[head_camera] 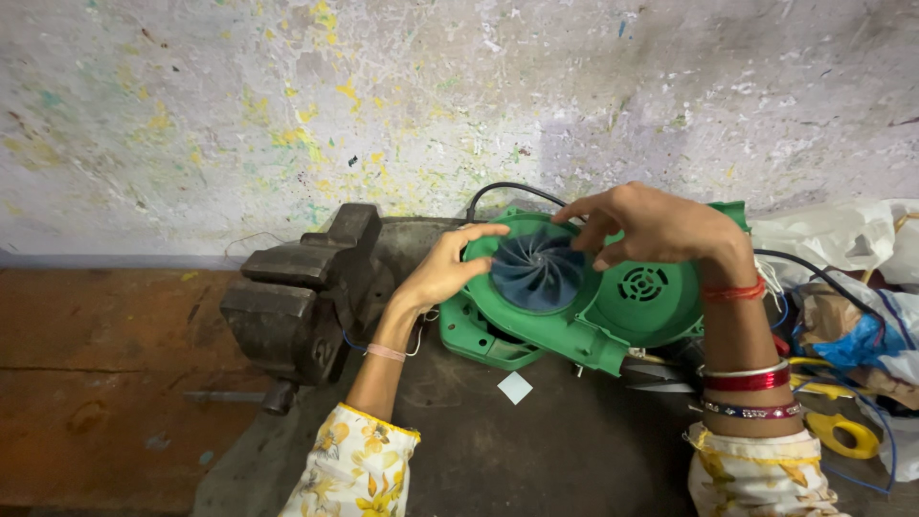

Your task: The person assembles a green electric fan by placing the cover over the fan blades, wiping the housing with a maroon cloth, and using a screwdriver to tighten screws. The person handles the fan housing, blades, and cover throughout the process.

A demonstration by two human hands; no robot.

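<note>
A green plastic blower housing [574, 330] lies on the dark bench with a blue-grey fan wheel [536, 273] set in its round chamber. My left hand [445, 268] rests on the housing's left rim, fingers curved along its edge beside the wheel. My right hand [646, 225] hovers over the wheel's upper right, fingers bent, fingertips at the wheel's edge. A round vent grille [643, 284] sits in the housing's right half. A black cable [512, 190] loops out behind the housing.
A heavy rusty bench vise [302, 297] stands left of the housing. A small white square [514, 387] lies in front of it. Plastic bags, wires and a yellow-handled tool [847, 436] crowd the right side. A paint-flecked wall rises behind.
</note>
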